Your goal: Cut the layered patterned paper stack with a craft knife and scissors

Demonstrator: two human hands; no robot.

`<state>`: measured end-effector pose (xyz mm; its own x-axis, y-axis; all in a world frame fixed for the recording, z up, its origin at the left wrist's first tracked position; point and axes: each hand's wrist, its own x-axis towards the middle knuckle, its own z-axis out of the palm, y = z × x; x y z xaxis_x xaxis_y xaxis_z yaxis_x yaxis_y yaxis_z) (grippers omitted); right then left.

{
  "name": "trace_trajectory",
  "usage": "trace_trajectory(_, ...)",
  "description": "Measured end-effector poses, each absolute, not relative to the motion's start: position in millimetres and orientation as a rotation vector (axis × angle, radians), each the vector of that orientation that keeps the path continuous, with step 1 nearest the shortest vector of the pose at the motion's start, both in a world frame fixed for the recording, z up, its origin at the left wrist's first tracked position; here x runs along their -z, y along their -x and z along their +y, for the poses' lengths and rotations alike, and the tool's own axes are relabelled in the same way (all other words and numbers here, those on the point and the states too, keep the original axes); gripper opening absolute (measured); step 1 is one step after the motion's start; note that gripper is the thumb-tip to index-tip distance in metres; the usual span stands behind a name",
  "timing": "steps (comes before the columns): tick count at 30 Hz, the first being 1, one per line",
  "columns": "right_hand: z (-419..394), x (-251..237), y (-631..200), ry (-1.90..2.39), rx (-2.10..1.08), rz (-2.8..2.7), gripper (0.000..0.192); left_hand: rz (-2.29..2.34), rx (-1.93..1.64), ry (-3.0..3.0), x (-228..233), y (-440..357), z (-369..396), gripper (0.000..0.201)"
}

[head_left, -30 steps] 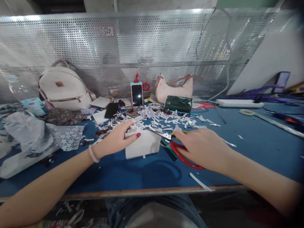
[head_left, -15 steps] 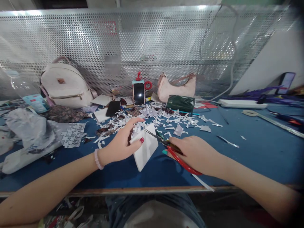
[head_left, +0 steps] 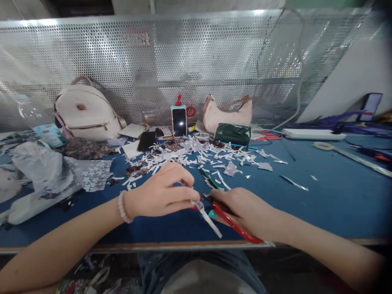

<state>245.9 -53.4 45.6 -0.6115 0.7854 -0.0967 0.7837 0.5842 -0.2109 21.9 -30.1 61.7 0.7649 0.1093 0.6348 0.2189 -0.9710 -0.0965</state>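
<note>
We are looking from head height, facing forward and down, close over the blue table [head_left: 321,196], toward the perforated metal screen [head_left: 214,61].

Left hand [head_left: 159,196] pinches a white paper piece [head_left: 208,218] edge-on against red-handled scissors [head_left: 232,222] gripped in right hand [head_left: 245,206].

Worktop [head_left: 321,196] covered in matt blue mat; perforated metal screen [head_left: 214,61] shiny; paper scraps [head_left: 214,157] matt white; scissors [head_left: 234,222] handled in glossy red plastic.
</note>
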Motion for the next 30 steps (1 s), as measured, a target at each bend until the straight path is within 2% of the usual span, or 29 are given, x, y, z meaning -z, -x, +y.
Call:
trace_trajectory(5,-45,-38,-245,1.399,-0.32,-2.761,0.019,-0.266,0.771,2.859,-76,-27,-38,0.01)
trace_trajectory(9,-37,-43,-265,1.566,-0.209,-2.667,0.018,-0.381,0.579,3.214,-83,-39,-35,0.004)
trace_trajectory(14,-39,-46,-307,1.729,-0.153,-2.566,0.02,-0.565,0.346,3.56,-84,-60,-18,0.007)
trace_trajectory(20,-58,-44,-328,1.695,-0.311,-2.506,0.025,-0.551,0.42,3.465,-83,-82,-2,0.009)
trace_trajectory(24,-64,-44,-312,1.679,-0.424,-2.543,0.028,-0.599,0.385,3.345,-102,-76,0,0.012)
trace_trajectory(30,-61,-40,-280,1.551,-0.429,-2.63,0.022,-0.842,0.447,3.183,-116,-64,-3,0.018)
